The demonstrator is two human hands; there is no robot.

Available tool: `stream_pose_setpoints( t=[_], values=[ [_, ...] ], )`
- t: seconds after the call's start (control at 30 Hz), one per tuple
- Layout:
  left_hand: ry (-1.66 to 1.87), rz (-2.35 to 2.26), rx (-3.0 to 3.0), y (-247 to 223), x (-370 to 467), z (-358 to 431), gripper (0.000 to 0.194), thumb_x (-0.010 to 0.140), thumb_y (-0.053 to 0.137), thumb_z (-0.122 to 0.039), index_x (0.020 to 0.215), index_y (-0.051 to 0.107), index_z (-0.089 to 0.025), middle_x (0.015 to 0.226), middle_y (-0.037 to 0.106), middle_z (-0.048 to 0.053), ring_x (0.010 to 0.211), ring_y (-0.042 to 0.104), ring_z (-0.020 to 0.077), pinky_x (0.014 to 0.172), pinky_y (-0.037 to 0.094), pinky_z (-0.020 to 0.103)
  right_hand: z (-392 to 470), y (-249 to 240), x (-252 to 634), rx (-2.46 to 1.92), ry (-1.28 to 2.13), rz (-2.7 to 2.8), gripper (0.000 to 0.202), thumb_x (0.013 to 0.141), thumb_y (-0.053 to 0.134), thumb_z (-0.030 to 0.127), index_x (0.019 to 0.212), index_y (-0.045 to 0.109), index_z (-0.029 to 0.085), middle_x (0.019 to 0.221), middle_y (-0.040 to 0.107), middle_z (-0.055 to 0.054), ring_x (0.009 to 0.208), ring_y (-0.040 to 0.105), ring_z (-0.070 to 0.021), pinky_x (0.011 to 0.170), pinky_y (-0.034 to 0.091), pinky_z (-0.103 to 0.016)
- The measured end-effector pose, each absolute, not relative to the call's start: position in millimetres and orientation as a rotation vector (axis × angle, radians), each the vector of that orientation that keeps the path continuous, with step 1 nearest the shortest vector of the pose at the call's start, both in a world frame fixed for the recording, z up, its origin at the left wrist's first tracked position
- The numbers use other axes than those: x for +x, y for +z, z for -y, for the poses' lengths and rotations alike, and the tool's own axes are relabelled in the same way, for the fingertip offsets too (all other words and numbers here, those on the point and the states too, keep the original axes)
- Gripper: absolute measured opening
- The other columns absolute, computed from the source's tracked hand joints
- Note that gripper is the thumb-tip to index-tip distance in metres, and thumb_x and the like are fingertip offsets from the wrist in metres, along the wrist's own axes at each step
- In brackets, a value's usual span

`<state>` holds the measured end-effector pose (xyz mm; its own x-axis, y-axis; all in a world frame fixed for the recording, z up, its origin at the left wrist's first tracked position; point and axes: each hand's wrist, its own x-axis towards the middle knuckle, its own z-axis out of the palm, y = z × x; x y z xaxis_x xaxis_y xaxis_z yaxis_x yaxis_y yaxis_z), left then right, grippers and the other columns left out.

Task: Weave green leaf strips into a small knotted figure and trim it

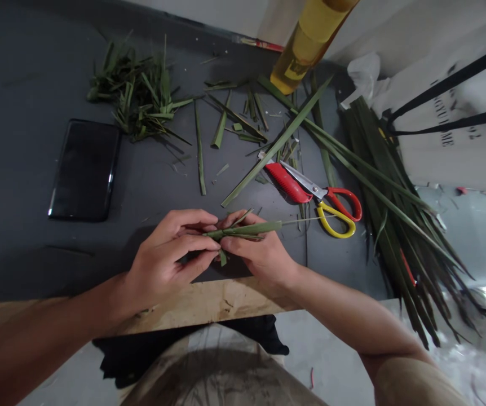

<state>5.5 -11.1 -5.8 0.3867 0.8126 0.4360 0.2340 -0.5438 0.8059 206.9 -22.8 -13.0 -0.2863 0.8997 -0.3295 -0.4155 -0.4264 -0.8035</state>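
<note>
"Head view: what do the hands have?"

"Left hand [158,262] and right hand [270,256], fingers curled, fingertips nearly closed, pinch a folded leaf piece [256,228] between them."

"Finished?"

"Part-made, I'd judge: folds are in, but ends stick out loose."

"Beyond?"

"Scissors [314,189] against a red handle [291,183], then cut scraps [220,132], a leafy heap [135,96] and a bottle [313,34]."

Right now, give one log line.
left hand: on leaf piece; right hand: same piece; scissors: on table, unheld; black slab: on table
</note>
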Motion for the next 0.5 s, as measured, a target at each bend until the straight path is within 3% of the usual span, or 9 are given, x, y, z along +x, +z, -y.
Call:
stream_pose_setpoints(
  t=[0.33, 0.5],
  values=[
    [1.085, -1.103, 1.688, 2.6, 12.9, 18.7, 0.015, 0.091, 0.078, -0.014, 0.094, 0.081, -0.028, 0.124, 0.074, 0.004, 0.103, 0.077, 0.0180, 0.099, 0.064, 0.033, 28.6, -10.2, 204.5, -1.071, 1.638, 0.791, 0.024, 0.079, 0.092, 0.030, 0.091, 0.073, 0.025, 0.094, 0.075, 0.001, 0.085, 0.070, -0.0144, 0.076, 0.060, -0.029],
    [0.979, -1.050, 1.269, 2.4, 14.7, 15.2, 0.009, 0.089, 0.080, -0.018, 0.090, 0.083, -0.026, 0.118, 0.075, 0.006, 0.113, 0.075, 0.0198, 0.094, 0.063, 0.028, 28.0, -6.7, 205.4, -1.034, 1.483, 0.976, 0.016, 0.085, 0.086, 0.021, 0.092, 0.072, 0.026, 0.098, 0.076, 0.000, 0.093, 0.073, -0.0155, 0.087, 0.060, -0.033]
  ],
)
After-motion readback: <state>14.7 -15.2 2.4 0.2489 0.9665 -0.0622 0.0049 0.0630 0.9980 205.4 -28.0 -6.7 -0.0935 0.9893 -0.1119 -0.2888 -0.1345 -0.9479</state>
